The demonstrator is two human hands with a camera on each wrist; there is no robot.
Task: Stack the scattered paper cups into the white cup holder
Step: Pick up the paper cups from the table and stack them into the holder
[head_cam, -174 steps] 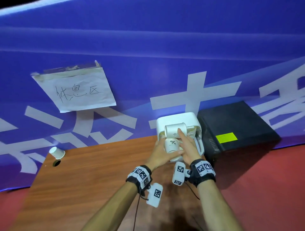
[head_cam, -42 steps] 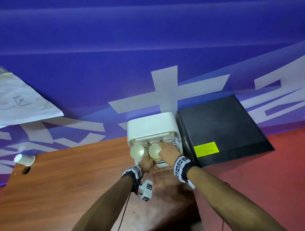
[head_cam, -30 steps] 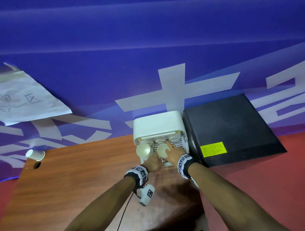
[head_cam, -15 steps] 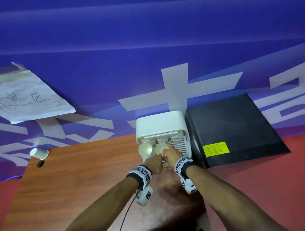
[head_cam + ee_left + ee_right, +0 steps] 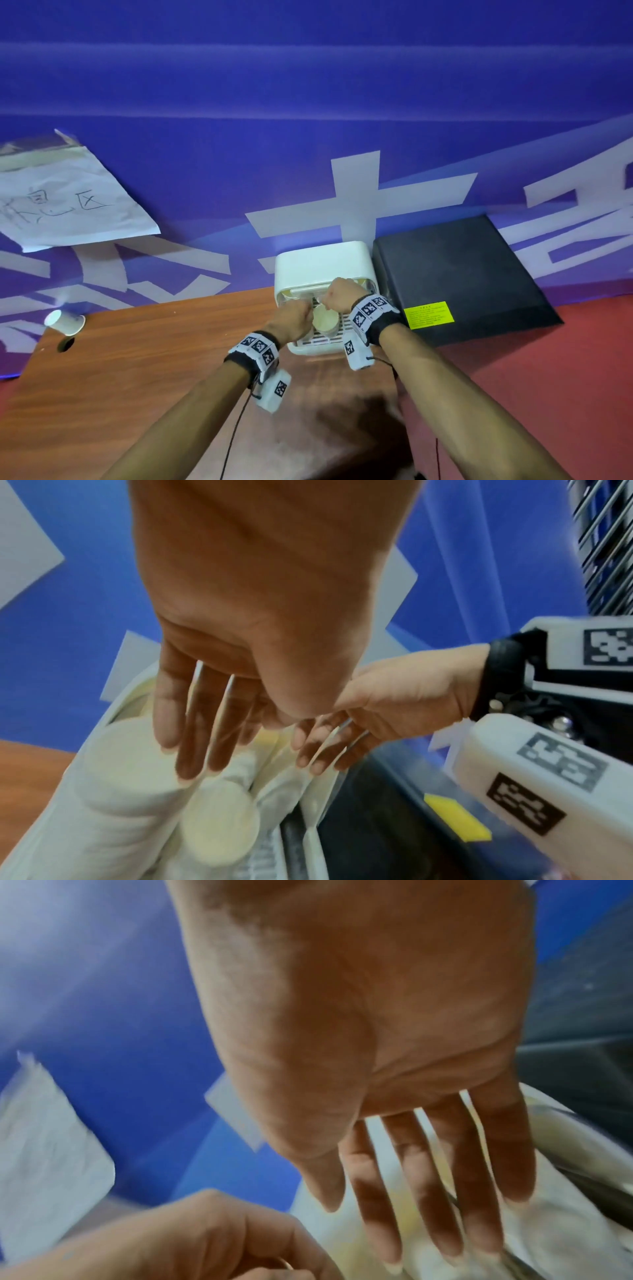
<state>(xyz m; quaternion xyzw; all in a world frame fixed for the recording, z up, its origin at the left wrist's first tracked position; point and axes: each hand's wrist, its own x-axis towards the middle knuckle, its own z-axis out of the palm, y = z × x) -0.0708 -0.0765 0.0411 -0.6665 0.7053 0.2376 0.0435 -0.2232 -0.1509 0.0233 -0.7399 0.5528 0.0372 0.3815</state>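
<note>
The white cup holder [image 5: 322, 263] stands at the back edge of the wooden table [image 5: 137, 377], and both hands are inside its open front. My left hand [image 5: 301, 313] lies with straight fingers [image 5: 192, 739] on two rows of nested pale paper cups [image 5: 130, 772], one of which ends in a round cup bottom [image 5: 219, 829]. My right hand [image 5: 334, 296] reaches in beside it with its fingers [image 5: 479, 1191] extended and nothing gripped. One cup mouth [image 5: 325, 322] faces me between the wrists. A single paper cup [image 5: 65, 322] lies on its side at the table's far left.
A black box [image 5: 455, 281] with a yellow label [image 5: 428, 313] stands against the holder's right side. A blue banner wall with a taped paper sheet [image 5: 65, 198] rises behind the table. A cable hole [image 5: 65, 343] is beside the stray cup. There is red floor to the right.
Both hands have moved up and deeper into the holder. Two cup mouths faced me before, and now only one shows. The stray cup has not moved.
</note>
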